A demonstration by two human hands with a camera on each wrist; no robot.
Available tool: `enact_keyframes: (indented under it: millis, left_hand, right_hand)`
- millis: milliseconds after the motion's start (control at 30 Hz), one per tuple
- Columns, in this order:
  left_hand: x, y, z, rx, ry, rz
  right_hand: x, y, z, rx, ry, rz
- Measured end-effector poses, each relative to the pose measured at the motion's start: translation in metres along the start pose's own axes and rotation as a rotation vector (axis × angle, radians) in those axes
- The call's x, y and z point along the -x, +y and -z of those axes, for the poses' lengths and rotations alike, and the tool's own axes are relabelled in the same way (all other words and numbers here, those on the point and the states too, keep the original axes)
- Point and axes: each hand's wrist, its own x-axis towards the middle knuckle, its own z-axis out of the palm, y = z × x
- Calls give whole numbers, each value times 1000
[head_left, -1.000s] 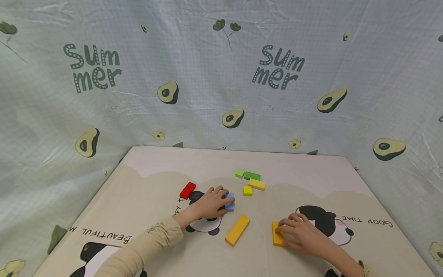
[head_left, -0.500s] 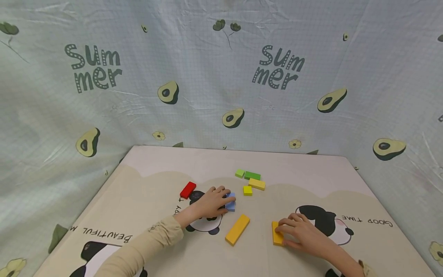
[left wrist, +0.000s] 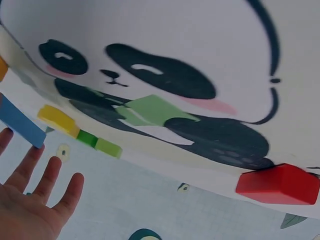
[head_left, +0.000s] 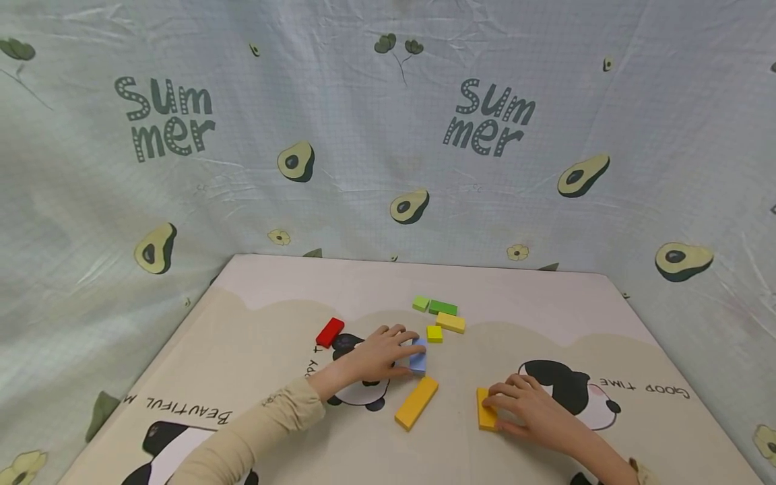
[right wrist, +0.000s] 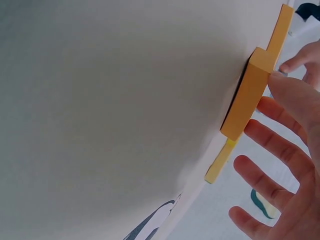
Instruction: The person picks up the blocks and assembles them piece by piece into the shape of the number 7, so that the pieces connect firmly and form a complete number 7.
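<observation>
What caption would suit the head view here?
Left hand touches a blue block, right hand touches an orange block, on a printed tabletop, with a red block farther left.

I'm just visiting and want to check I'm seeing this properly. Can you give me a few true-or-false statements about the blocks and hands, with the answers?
1. The left hand touches the blue block. True.
2. The red block lies to the left of the blue block. True.
3. The right hand touches the red block. False: it touches an orange block.
4. A second orange block lies nearer the person than the blue block. True.
5. The blue block is the farthest from the person. False: the dark green block, for one, lies farther away.
6. The table has a plain top. False: animals and words are printed on it.
</observation>
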Motion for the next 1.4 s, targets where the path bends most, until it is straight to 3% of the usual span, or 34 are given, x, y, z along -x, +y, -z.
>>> enact_keyframes:
  millis: [333,667,833,1400]
  left_hand:
    - [-14,18,10,47,-12,-26]
    - [-32,35,12,1,-18,-66]
    - [-41,42,10,-32,-5,-95]
    - [-66,57,0,-49,-13,-97]
  right_hand:
    - [1,0,-1,12,-1,-8]
    - [2,-2,1,-5,-46,-41]
    - [3,-2,1,2,-40,-37]
    - [6,-5,3,11,-3,-25]
